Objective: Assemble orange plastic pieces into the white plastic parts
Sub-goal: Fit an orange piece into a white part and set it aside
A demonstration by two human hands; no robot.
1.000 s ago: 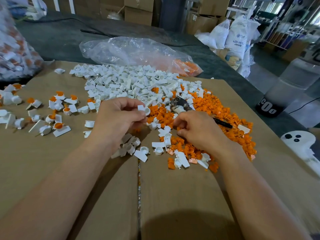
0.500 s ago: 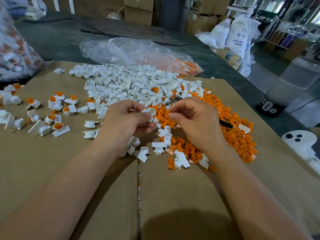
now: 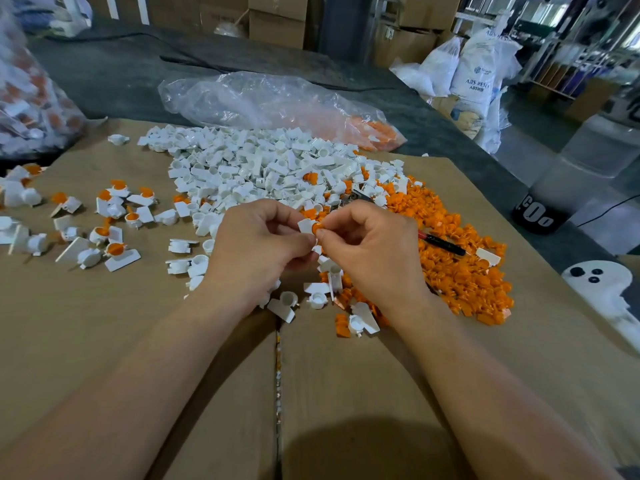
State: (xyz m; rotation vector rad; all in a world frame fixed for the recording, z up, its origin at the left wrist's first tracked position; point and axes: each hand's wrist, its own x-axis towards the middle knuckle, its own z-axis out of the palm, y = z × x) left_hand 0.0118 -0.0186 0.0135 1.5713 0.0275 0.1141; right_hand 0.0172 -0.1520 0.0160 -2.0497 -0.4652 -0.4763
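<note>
Orange plastic meets white between the two hands, above the middle of the brown cardboard tabletop; the left hand pinches a small white plastic part with a flat tab between thumb and curled fingers; the right hand pinches a small round orange plastic piece between thumb and forefinger, touching the white part; whether the piece sits fully inside it cannot be told. Behind the hands lies a broad heap of loose white plastic parts; to the right of it, and touching it, spreads a heap of loose orange plastic pieces, with a slim black and red tool lying on top. A few white parts and orange pieces lie scattered just below the hands. Well to the left, apart from the heaps, sits a loose group of white parts with orange pieces already in them. A crumpled clear plastic bag lies at the far edge of the cardboard, with some orange pieces inside its right end; another clear bag of mixed white and orange parts stands at the far left edge; white woven sacks stand beyond the tabletop at the right.
</note>
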